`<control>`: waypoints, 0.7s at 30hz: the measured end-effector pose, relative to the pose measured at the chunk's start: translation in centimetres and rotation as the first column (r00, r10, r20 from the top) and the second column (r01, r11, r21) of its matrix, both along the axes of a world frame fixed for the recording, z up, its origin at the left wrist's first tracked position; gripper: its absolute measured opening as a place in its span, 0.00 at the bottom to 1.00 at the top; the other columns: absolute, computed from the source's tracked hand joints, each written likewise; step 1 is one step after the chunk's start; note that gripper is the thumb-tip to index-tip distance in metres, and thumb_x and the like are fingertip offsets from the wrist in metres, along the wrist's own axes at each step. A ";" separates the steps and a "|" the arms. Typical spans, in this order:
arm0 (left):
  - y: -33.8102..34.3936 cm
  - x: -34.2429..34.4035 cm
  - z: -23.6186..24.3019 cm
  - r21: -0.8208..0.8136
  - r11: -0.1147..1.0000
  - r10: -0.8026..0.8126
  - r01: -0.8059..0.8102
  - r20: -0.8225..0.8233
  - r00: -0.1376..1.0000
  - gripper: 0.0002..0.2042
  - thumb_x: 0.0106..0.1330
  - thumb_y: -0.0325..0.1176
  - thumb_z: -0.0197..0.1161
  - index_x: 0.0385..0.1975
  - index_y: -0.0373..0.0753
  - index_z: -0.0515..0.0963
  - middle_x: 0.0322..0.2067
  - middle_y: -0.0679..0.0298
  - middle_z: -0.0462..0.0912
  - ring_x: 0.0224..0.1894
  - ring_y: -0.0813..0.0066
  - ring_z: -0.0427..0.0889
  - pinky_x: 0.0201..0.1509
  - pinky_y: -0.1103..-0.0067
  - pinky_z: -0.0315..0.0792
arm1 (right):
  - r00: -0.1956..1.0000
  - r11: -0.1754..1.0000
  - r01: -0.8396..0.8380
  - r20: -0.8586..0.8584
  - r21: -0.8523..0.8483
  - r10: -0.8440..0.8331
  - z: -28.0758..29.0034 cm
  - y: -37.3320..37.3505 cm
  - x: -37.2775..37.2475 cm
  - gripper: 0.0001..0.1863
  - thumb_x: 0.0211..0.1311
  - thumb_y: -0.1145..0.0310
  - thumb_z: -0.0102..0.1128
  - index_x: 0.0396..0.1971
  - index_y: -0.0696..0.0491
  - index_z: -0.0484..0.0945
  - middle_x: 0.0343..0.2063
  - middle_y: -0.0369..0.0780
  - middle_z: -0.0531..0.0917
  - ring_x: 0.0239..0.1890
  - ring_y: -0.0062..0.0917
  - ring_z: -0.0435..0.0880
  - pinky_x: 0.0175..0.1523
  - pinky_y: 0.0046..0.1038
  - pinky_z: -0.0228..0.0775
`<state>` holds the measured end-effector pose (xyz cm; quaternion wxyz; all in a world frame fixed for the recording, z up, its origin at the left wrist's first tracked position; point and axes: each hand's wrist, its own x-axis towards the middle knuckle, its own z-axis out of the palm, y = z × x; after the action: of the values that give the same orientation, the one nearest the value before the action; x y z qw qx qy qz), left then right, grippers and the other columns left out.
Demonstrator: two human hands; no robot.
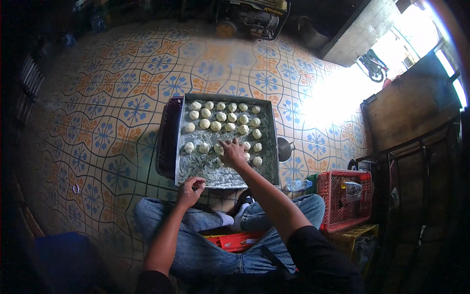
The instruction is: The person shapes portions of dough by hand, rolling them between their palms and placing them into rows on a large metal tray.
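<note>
Square metal tray (pixel 186 169) sits in front of the seated person, over the patterned tile floor (pixel 105 134); dough balls (pixel 216 126) in it, three full rows of six at the far side, two partly hidden rows nearer; pale floury smears on the tray bottom, heaviest at the near side; right hand (pixel 234 155) reaches in over the two nearer rows, palm down, fingers spread and pointing away, tips right at a fourth-row ball; can't tell how firmly they touch it; left hand (pixel 190 192) is at the near left corner of the tray, fingers curled toward the thumb, whitish residue on them; can't tell whether they pinch anything; dark plastic crate (pixel 168 142) shows along the tray's left side, round metal pan (pixel 284 149) just beside its right; clear plastic bottle (pixel 298 185) lies near the right knee; red plastic crate (pixel 338 215) beyond it, with yellow crate (pixel 345 241) below; generator (pixel 254 19) stands at the far wall.
</note>
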<state>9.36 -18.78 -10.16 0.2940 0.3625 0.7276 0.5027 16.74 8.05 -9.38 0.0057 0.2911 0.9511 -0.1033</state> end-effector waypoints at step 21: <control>0.0 0.1 3.9 -0.109 0.990 -0.082 0.089 0.069 0.994 0.10 0.70 0.33 0.66 0.47 0.39 0.83 0.44 0.61 0.85 0.47 0.68 0.84 0.55 0.70 0.76 | 0.979 0.982 -0.177 -0.113 -0.067 0.169 -0.8 -7.2 5.4 0.24 0.55 0.61 0.68 0.54 0.43 0.81 0.58 0.45 0.72 0.61 0.46 0.72 0.59 0.50 0.67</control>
<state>9.48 -18.77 -6.30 0.3583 0.3599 0.7286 0.4596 22.19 0.87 -10.14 -0.0249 0.2008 0.9671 -0.1543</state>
